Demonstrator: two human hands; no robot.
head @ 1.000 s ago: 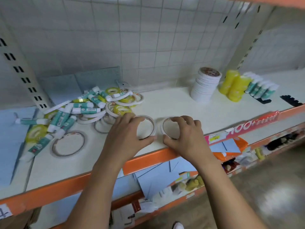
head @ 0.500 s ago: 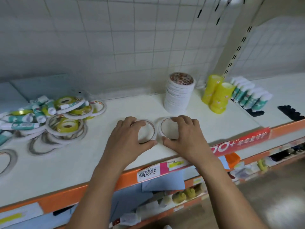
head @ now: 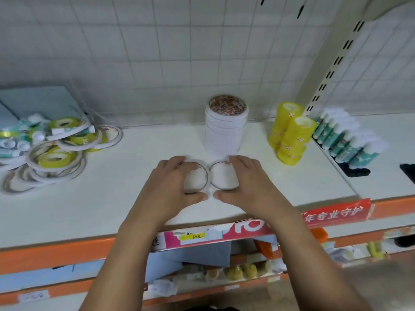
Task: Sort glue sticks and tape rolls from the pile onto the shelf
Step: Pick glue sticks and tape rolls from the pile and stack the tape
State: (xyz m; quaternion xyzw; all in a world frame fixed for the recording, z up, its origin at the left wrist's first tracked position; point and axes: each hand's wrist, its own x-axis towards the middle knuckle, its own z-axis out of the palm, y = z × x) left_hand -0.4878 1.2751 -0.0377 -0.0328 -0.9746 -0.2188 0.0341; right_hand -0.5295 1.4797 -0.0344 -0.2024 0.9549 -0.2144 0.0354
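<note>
The left hand point(head: 173, 182) curls fingers and thumb round a thin tape roll point(head: 206, 173) flat on the shelf point(head: 134, 198). The right hand point(head: 249, 182) grips a second roll point(head: 221, 163) just beside it. Behind stands a roll stack point(head: 225, 131), then yellow rolls point(head: 292, 135), then glue sticks point(head: 343, 140) upright in a black rack point(head: 357, 171). The pile point(head: 56, 149) lies far left.

White tape stack point(head: 225, 129) with red-patterned top, yellow tape rolls point(head: 292, 135), orange-edged white shelf point(head: 67, 212).
</note>
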